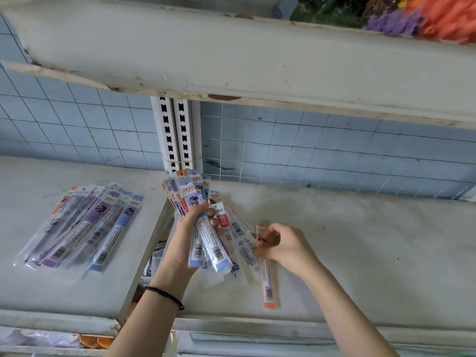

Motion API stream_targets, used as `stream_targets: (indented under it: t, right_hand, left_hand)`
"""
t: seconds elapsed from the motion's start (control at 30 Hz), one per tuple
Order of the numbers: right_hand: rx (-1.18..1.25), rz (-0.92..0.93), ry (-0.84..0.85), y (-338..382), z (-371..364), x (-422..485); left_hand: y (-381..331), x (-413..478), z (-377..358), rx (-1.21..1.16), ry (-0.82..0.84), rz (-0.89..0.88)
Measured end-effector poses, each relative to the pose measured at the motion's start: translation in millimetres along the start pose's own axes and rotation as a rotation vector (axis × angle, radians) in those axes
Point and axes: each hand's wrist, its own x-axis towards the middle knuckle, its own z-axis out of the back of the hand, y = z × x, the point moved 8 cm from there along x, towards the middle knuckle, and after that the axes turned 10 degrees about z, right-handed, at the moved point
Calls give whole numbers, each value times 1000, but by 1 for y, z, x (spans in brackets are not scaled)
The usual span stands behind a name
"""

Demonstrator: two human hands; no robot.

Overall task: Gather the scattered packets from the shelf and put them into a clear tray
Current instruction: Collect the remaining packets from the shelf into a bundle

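Left hand (186,238), palm toward the camera, grips a bundle (198,202) of long narrow packets, thumb on the near face and fingers curled round the far side; the packets fan upward and outward, their printed blue and purple headers uppermost and their barcoded ends below the palm. A dark bracelet (164,296) circles the left wrist. Right hand (286,244), fingers curled, pinches an orange packet (268,287) near its upper end; the lower end of that packet lies on the shelf (360,253), close to the front edge. Between the two hands, a few loose packets (240,229) lie overlapped on the shelf, partly hidden by the bundle. The shelf consists of two boards with a slanting gap between them, under the left forearm; more packets show dimly through that gap, too blurred to describe. A pile (82,228) of blue, purple and orange packets lies on the left board, about midway between its back and front edges, well apart from both hands. Behind the shelf, a slotted upright (175,132) stands against a blue tiled wall (309,143). An upper shelf (231,55) overhangs the scene and carries purple and orange fluffy goods (438,16) at its right end.
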Motion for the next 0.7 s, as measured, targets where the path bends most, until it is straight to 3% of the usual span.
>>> stream_targets:
  t: [0.23, 0.4, 0.7]
  right_hand:
    - [-13, 129, -207, 20, 8, 14]
    - [-121, 112, -89, 27, -6, 19]
    - [-74, -22, -67, 0, 14, 18]
  left_hand:
    - [-13, -6, 11, 71, -126, -43]
    - [-23, -14, 15, 58, -158, -76]
    - [-2, -17, 3, 245, -145, 33]
